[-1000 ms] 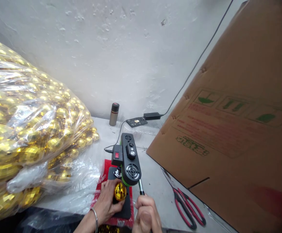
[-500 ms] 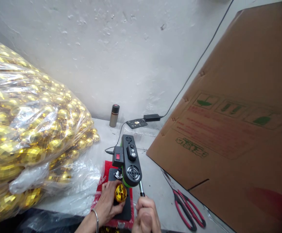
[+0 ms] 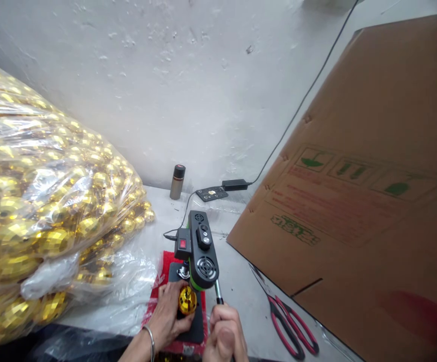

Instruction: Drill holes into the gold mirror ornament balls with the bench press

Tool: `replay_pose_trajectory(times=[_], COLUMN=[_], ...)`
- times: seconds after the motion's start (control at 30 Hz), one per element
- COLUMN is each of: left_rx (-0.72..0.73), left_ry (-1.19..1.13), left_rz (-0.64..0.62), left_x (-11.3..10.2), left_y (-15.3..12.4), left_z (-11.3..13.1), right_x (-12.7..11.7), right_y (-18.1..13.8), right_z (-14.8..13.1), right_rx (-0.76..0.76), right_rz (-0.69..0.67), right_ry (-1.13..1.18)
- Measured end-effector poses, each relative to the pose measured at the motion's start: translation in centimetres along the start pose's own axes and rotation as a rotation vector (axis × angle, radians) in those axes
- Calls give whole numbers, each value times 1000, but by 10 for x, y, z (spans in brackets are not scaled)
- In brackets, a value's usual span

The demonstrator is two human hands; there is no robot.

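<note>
A small black and green bench drill press [image 3: 199,249] stands on a black base over a red mat [image 3: 160,291]. My left hand [image 3: 168,317] is closed around a faceted gold ball [image 3: 187,300] and holds it on the base under the drill head. My right hand [image 3: 224,334] is wrapped in a fist round the press's lever handle [image 3: 218,293] at the machine's right side.
A big clear plastic bag of gold balls [image 3: 45,211] fills the left. A large cardboard box [image 3: 357,201] leans at the right, with red-handled scissors [image 3: 292,329] at its foot. At the back wall stand a small canister [image 3: 177,181], a power adapter [image 3: 235,184] and its cable.
Both hands keep their grips on the ball and the lever. The view has shifted slightly; nothing else has moved.
</note>
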State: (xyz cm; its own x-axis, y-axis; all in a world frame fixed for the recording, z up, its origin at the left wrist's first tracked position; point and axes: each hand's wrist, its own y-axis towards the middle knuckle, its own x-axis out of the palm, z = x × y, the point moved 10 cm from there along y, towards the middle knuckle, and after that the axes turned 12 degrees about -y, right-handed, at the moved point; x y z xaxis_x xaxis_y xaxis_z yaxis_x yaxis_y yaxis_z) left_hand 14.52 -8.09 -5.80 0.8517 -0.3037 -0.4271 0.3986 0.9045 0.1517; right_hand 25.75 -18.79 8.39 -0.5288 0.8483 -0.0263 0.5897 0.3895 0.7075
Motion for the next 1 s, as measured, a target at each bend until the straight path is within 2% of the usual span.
replay_pose_trajectory(times=[0.13, 0.53, 0.8, 0.9, 1.0], left_rx=[-5, 18, 24, 15, 18], left_ry=[-8, -15, -23, -18, -16], left_rz=[2, 29, 27, 26, 30], left_x=[0, 2, -1, 0, 0], left_y=[0, 2, 0, 0, 1], left_z=[-2, -10, -6, -8, -9], right_x=[-2, 0, 3, 5, 5], right_y=[0, 1, -21, -22, -10], right_z=[-2, 2, 17, 17, 6], right_rx=[-97, -156, -228, -316, -365], right_rz=[32, 24, -5, -88, -193], right_ry=[-1, 38, 27, 6, -21])
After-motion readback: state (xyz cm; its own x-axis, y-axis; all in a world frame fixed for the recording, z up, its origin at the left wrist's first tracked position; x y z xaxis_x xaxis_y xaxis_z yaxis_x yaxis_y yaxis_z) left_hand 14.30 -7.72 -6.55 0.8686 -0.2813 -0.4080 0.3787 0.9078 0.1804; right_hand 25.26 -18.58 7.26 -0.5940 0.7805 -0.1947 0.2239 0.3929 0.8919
